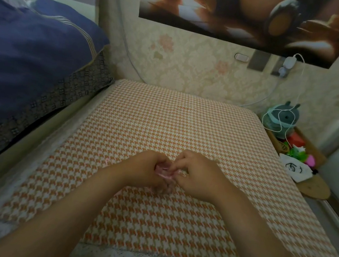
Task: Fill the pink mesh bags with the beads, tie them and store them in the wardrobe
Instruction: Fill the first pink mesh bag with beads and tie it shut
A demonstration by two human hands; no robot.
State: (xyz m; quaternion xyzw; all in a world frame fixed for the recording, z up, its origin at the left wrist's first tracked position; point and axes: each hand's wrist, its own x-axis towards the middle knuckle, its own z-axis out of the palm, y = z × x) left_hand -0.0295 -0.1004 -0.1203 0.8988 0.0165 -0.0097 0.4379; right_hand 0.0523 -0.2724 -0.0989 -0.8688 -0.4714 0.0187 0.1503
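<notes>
A small pink mesh bag point(164, 171) sits between my two hands over the orange-and-white houndstooth mat point(165, 123). My left hand point(146, 169) grips its left side with curled fingers. My right hand point(196, 173) pinches its right edge, where a bit of pink ribbon shows. A thin pink ribbon end point(106, 161) pokes out left of my left wrist. Most of the bag is hidden by my fingers, and I cannot see any beads.
A dark blue quilt point(30, 59) lies piled on the bed at the left. At the right edge stand a teal plush toy point(282, 118) with a white cable, colourful items point(300, 158) and a white cloth point(295, 168). A poster hangs on the floral wall.
</notes>
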